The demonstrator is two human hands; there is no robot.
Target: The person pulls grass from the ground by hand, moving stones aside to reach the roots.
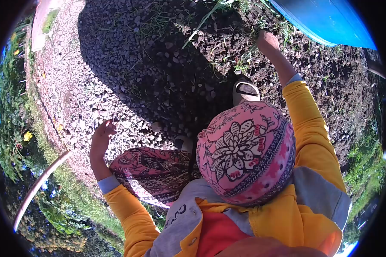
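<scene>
My left hand is at the left, beside my knee in pink patterned cloth, over the sunlit gravel. Its fingers are loosely curled and apart, with nothing visible in them. Farther forward, at the upper right, my right hand is closed and low against the dark soil, near small green weeds and the edge of a blue object. What its fingers hold, if anything, is hidden. Long grass blades lie to the left of this hand.
The blue object has a curved edge at the top right. My light shoe stands between the hands, just ahead of my other knee. A curved pole and leafy plants are at the left.
</scene>
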